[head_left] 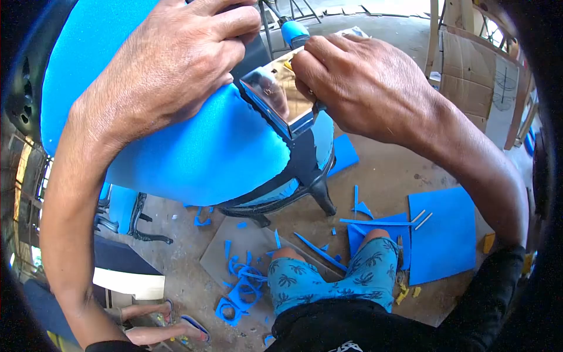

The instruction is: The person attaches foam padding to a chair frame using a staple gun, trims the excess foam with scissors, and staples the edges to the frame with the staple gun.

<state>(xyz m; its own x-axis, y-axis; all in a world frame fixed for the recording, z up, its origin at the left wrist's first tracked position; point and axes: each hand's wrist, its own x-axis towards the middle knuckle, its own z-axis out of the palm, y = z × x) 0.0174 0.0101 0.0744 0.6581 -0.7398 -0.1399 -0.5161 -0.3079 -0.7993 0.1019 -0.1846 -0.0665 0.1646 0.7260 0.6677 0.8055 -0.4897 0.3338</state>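
A sheet of blue foam [234, 158] covers a chair with a black carved frame [319, 196]. Its edge is by the thumb of my left hand [170, 64], whose fingers are curled closed at the foam's rim; their tips are hidden. My right hand [363, 82] is closed around a shiny metal box-shaped piece [281, 97] with a mirror-like face. That piece lies against the black strip beside the foam edge. A bit of yellow shows by my right fingers. Just behind them is a blue-topped object [293, 30], partly hidden.
Blue foam scraps [243, 293] and strips litter the floor around my knees. A flat blue sheet [443, 240] lies at right, with cardboard [468, 76] behind. Another chair [123, 208] stands at left, and another person's legs [152, 334] extend below it.
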